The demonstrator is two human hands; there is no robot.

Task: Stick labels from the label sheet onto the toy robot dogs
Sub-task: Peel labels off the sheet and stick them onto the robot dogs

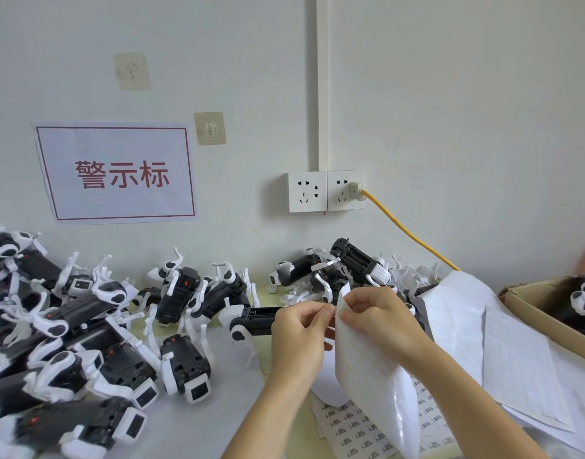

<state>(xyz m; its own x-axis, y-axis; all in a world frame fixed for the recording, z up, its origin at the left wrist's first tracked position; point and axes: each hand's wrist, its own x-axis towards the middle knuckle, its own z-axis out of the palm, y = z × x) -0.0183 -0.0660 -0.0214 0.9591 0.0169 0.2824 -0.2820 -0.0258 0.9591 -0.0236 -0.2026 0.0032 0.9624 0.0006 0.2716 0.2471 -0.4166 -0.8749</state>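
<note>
Your hands meet just above the surface (pixel 218 422), in front of the wall. Your right hand (pixel 380 318) pinches the top edge of a white label sheet (pixel 367 369), thumb and fingers curled onto it; the sheet hangs down from that grip, its glossy back toward you and its lower end curling. Your left hand (pixel 297 339) has its grip closed at the same top edge, finger and thumb pinching at the sheet's corner; whether a peeled label sits between them is too small to tell.

Under the held sheet lies another sheet (pixel 354 432) flat on the surface, printed with rows of small dark labels; the print is too small to read. To the right, used white sheets (pixel 483 342) with an empty grid pattern are heaped against a cardboard box (pixel 542 319), which holds more toys.

The toy robot dogs (pixel 86 326), black bodies with white legs and heads, are piled across the left of the surface and along the wall; one black dog (pixel 254 321) lies just behind your left hand.

On the wall a paper sign (pixel 119 173) with a red border reads "警示标" in red. Right of it is a double wall socket (pixel 326 191) with a yellow cable (pixel 410 231) plugged in, running down to the right. Two clear adhesive hooks (pixel 210 128) sit above the sign.
</note>
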